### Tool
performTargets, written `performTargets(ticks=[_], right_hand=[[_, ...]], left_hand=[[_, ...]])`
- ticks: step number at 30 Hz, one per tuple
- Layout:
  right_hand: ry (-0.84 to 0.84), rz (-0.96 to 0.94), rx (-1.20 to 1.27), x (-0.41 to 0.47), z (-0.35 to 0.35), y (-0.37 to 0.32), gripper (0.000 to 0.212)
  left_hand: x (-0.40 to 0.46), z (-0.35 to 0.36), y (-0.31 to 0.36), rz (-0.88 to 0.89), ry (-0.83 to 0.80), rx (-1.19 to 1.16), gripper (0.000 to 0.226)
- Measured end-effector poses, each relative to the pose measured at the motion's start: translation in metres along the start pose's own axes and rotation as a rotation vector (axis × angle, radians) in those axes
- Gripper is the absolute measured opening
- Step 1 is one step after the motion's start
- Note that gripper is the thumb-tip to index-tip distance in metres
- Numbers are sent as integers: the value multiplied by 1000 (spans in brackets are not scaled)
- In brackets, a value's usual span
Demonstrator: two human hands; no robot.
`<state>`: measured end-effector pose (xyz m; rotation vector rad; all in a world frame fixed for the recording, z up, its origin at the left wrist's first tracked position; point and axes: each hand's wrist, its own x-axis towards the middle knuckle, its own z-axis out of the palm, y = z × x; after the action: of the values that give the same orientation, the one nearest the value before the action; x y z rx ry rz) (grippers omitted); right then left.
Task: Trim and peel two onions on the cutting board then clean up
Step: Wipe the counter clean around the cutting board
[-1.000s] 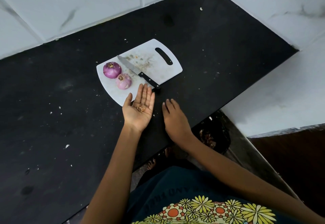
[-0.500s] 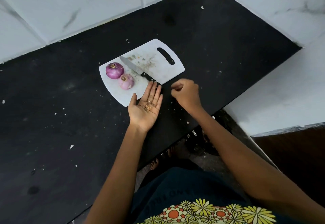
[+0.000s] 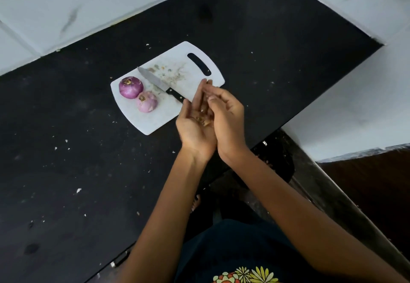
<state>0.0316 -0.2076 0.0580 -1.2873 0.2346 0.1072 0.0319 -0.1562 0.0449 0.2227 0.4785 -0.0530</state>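
Black desk [image 3: 66, 194], speckled with pale peel flecks, worst toward 8 o'clock; any sweep with the forearms would likely scatter them off the near edge. White cutting board [image 3: 153, 125] sits mid-desk, long axis running 8 to 2 o'clock, slotted handle at the 2 o'clock end, brown trimmings smeared near the handle. Left hand [image 3: 195, 127] is cupped palm-up over the board's 4 o'clock corner, cradling a small heap of peel scraps [image 3: 203, 119]; right hand [image 3: 226, 116] is pressed against its side, fingers curled, thumb tip at the heap, seemingly dropping or pinching bits. Risk: tilt the cupped palm and the scraps spill onto board or floor. Dark onion [image 3: 131, 87] and paler peeled onion [image 3: 147, 101] touch at the board's 9 o'clock side, cut ends up; round, could roll if the board is nudged. Knife [image 3: 162, 85] lies loose, tip to 10 o'clock, handle to 4 o'clock, its end hidden under the hands, easy to knock.
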Motion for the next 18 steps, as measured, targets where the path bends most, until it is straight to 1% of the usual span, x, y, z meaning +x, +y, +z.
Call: performTargets(ticks=[3,6,9,13,15,18], right_hand=[[105,-4,103,7,-32,-14,38],[217,-3,212,13,-82,-32,39],[340,-2,298,25,-151,-41,39],[526,50,309,43,-239,-22,41],[604,101,319,54,-286,-3,42],[690,167,333,74,-338,31,39]], left_hand=[[3,20,-39,-24,-13,131,47],[13,33,-86,-116,-67,186,48],[29,42,-155,-223,-82,244,49],[51,32,-245,-335,-4,395,48],[68,15,-290,-397,66,417,48],[99,-15,-342,-452,160,450,47]])
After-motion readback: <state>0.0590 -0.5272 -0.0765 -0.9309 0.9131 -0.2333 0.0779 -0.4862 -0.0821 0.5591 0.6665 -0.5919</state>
